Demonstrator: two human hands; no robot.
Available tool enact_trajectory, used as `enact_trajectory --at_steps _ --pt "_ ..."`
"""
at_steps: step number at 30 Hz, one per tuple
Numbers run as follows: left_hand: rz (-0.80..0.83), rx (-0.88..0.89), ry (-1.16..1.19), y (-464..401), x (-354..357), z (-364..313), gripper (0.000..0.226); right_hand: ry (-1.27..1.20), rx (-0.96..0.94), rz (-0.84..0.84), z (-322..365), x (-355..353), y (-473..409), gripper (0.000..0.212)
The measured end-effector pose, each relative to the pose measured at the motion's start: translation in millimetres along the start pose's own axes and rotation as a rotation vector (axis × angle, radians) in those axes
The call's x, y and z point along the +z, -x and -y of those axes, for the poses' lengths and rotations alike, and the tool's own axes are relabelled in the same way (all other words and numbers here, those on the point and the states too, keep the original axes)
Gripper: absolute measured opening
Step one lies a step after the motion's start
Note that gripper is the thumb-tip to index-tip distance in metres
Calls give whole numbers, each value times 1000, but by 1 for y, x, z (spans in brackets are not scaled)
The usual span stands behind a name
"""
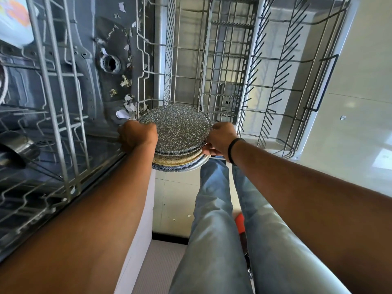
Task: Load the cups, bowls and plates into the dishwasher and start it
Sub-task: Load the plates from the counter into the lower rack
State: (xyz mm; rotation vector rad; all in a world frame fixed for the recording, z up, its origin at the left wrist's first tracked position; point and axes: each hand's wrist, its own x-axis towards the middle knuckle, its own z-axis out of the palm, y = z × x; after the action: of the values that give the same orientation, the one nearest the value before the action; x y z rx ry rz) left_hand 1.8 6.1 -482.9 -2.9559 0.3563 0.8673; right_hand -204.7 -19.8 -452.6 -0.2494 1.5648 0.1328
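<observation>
Both hands were on the stack of plates (177, 132) at the pulled-out lower rack (233, 66): grey speckled plate on top, tan speckled under it, dark-rimmed at the bottom. Left hand (137, 134) gripped one edge, right hand (221, 139) pinched the other.

Faded blue jeans (214, 230) and a black band (231, 150) on the right wrist are being worn, forearms left bare.

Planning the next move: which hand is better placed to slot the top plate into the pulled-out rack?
Right hand, probably: it pinches the stack of plates nearest the lower rack; left hand steadies the far edge.
</observation>
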Motion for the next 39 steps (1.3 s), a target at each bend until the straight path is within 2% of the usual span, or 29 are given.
enact_trajectory --at_steps 5,11,14,19,22,24,27,35,37,39 --pt "4 1 -43 -3 3 3 40 -6 10 -25 -2 2 0 56" --pt "46 13 -108 6 -1 -3 43 -1 1 -37 -8 2 -4 60" --pt "24 30 -121 1 6 3 48 7 -17 -13 -9 1 -4 55" --pt "22 141 -161 31 1 -2 61 154 -117 -52 -13 -1 -8 19" --pt "14 233 -237 45 4 -2 57 162 -158 -70 -15 -2 -9 20" --pt "9 309 -276 51 7 -1 57 169 -172 -76 -16 -3 -10 29" --pt "5 387 -290 57 12 -2 55 176 -208 -98 -18 -4 -11 21" --pt "14 435 -232 67 14 -8 49 141 -243 -84 -22 -14 -13 22" --pt "16 447 -226 69 16 -7 48 146 -249 -75 -23 -18 -13 14" --pt "26 457 -232 73 19 -7 47 162 -256 -80 -23 -21 -12 24"
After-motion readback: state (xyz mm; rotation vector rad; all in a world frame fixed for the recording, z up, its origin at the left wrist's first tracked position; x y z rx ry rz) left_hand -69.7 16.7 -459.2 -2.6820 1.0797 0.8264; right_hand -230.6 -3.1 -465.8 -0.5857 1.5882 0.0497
